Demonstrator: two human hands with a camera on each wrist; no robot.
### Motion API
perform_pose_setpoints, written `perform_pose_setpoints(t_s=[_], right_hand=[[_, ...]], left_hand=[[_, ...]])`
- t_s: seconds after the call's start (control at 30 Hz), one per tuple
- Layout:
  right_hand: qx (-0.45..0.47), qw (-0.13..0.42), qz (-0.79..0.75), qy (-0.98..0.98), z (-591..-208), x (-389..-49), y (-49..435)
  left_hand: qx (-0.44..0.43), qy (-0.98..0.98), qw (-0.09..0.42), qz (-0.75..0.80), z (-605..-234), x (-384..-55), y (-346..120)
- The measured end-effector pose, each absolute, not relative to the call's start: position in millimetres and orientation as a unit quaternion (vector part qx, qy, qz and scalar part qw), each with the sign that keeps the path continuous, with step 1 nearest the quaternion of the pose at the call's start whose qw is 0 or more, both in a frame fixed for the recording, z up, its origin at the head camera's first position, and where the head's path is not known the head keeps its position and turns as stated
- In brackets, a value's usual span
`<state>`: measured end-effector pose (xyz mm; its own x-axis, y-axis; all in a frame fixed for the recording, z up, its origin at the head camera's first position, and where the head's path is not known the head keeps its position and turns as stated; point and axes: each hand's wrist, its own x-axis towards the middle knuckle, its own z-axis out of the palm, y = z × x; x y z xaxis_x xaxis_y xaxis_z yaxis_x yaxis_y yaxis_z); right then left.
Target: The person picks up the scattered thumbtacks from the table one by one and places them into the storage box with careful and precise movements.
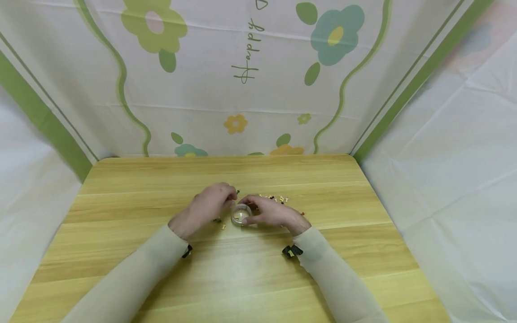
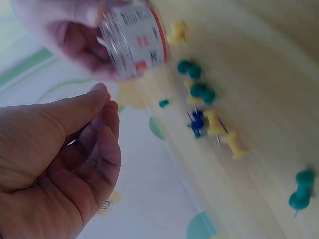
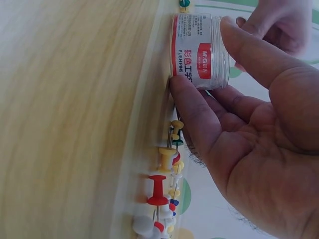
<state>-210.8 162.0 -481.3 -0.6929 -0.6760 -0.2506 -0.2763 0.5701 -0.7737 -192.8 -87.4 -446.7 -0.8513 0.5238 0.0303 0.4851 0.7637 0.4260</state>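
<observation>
A small clear round jar (image 1: 241, 215) stands on the table, with a few pins inside. In the right wrist view the push pin jar (image 3: 194, 52) shows a white and red label. My right hand (image 1: 271, 211) holds it from the right, thumb and fingers around its sides. To the left of the jar is my left hand (image 1: 212, 200). Its thumb and index fingertips (image 2: 102, 89) come together, the other fingers are curled, and no pin shows between them. Green, blue and yellow push pins (image 2: 212, 122) lie on the table near this hand.
More loose push pins (image 1: 281, 198), yellow, white, red and blue, lie scattered behind and right of the right hand. A single green pin (image 2: 302, 190) lies apart. The wooden table (image 1: 242, 278) ends at a flowered cloth (image 1: 210, 89) behind.
</observation>
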Motion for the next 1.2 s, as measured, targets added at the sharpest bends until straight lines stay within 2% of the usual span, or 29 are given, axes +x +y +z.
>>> perform_pose_setpoints(t_s=[0.3,1.2], right_hand=[[-0.285,0.265,-0.358,0.849,-482,-210,161],[-0.285,0.267,-0.356,0.849,-483,-212,162]], left_hand=[[0.251,0.949,0.068,0.176,-452,-212,-106],[0.277,0.951,0.104,0.092,-462,-218,-114]])
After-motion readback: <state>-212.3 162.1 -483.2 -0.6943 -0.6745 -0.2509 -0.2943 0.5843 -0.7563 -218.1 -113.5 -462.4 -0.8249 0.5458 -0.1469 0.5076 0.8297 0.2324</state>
